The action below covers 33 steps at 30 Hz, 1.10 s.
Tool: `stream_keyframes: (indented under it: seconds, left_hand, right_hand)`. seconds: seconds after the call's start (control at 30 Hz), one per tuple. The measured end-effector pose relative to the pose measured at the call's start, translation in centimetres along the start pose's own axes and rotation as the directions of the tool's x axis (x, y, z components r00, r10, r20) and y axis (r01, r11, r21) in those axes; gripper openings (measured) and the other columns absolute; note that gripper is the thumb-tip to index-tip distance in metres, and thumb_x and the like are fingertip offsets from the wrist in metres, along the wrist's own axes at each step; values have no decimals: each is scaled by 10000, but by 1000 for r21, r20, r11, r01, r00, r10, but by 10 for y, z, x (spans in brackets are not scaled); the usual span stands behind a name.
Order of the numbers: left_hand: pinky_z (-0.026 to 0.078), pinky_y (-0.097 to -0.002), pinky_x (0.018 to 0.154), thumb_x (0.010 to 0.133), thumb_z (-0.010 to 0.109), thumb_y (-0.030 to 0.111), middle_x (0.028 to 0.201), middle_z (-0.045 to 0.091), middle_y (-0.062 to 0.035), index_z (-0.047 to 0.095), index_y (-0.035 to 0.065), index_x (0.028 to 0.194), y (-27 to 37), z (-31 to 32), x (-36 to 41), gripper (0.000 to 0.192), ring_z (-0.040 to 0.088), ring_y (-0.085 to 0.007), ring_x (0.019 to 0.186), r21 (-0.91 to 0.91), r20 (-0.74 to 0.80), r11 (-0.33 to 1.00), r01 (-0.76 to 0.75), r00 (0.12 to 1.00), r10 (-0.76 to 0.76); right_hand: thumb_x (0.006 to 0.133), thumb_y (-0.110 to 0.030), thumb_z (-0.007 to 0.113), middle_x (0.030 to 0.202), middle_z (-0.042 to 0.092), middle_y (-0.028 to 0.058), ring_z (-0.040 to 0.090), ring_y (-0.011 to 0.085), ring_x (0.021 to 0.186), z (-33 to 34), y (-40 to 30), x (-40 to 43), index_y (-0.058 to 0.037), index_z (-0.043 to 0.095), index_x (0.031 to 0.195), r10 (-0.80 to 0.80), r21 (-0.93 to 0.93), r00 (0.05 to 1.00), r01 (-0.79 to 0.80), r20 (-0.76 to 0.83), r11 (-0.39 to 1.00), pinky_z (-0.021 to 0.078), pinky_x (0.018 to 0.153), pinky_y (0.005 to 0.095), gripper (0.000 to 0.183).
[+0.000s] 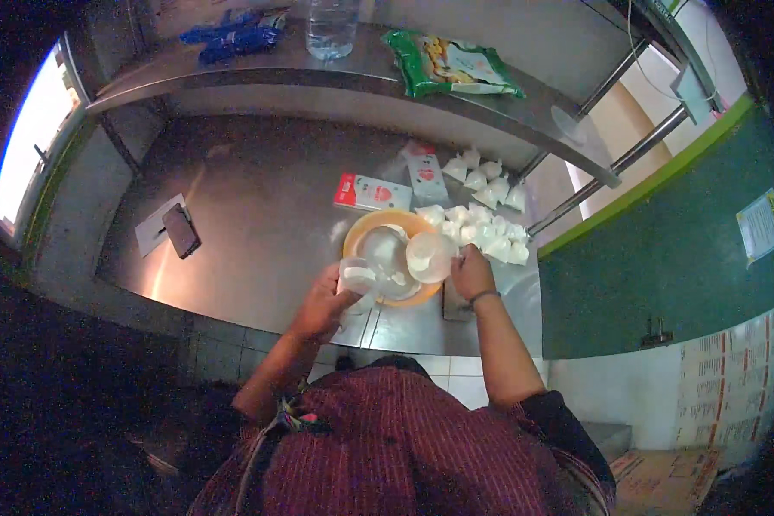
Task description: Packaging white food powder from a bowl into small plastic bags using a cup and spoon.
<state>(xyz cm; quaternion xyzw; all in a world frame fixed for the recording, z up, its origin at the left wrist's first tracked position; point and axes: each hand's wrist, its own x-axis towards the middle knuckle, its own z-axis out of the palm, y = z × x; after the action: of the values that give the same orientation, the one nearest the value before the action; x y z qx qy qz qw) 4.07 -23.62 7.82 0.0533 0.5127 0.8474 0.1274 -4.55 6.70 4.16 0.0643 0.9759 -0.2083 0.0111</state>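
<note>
In my left hand [326, 303] is a small translucent plastic cup [357, 276] with white powder in it, over the near left rim of an orange basin [355, 233]. My right hand [473, 277] grips a round translucent scoop [429, 258] at its right side, above the basin's right part. Some white stuff shows through the scoop. Inside the basin lies more white powder [396, 278], partly hidden behind the cup and scoop. Several small tied plastic bags of white powder [484, 231] stand close together just beyond my right hand.
Two red-and-white boxes [379, 193] lie behind the basin. More filled bags [490, 187] sit at the back right. A phone [182, 233] rests on paper at the left of the steel table [245, 226]. Overhead, a shelf [264, 76] carries a green packet [455, 66] and a clear bottle [331, 32].
</note>
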Motion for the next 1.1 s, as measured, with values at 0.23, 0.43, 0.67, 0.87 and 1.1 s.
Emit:
stream_keyframes:
  seconds: [0.23, 0.43, 0.67, 0.87, 1.1]
  left_hand:
    - [436, -327, 946, 838, 619, 67, 1151, 592, -78, 498, 11, 1257, -1, -2, 13, 440, 557, -173, 1066, -16, 26, 1000, -21, 999, 22]
    - [434, -330, 950, 824, 609, 62, 1152, 588, -82, 497, 15, 1260, -9, -5, 23, 452, 551, -178, 1081, 34, 12, 999, -33, 999, 32]
    - [437, -329, 939, 828, 641, 106, 1161, 585, -88, 490, 16, 1273, -11, -2, 33, 479, 555, -178, 1070, 44, 13, 999, 10, 1000, -10]
    - [464, -324, 897, 840, 661, 131, 1149, 597, -79, 511, 24, 1268, 1, 4, 45, 466, 573, -171, 1033, 209, -16, 978, 12, 1000, -9]
    - [468, -338, 923, 894, 605, 105, 1142, 610, -77, 509, 23, 1274, -7, 26, 71, 401, 576, -178, 1073, 42, -3, 996, -74, 997, 74]
  right_hand:
    - [864, -202, 607, 922, 661, 228, 647, 379, 879, -2, 2, -6, 14, 538, 1023, 1, 48, 999, 1, -47, 999, 512, 793, 433, 277]
    - [867, -200, 595, 905, 660, 226, 644, 389, 859, -2, 3, -8, 12, 542, 1002, -224, -88, 967, 215, -117, 973, 515, 768, 442, 256]
    - [852, -185, 632, 803, 658, 187, 658, 336, 755, -9, 17, -7, -9, 541, 946, -297, -202, 934, 258, -197, 945, 517, 691, 411, 219]
    - [838, -183, 675, 686, 597, 114, 592, 236, 614, -66, -64, -19, -13, 515, 872, -148, 185, 914, 231, -377, 955, 480, 605, 363, 236]
    - [849, -191, 669, 667, 607, 135, 620, 266, 608, -81, -106, -18, -19, 485, 867, -178, 215, 873, 301, -454, 929, 478, 583, 379, 253]
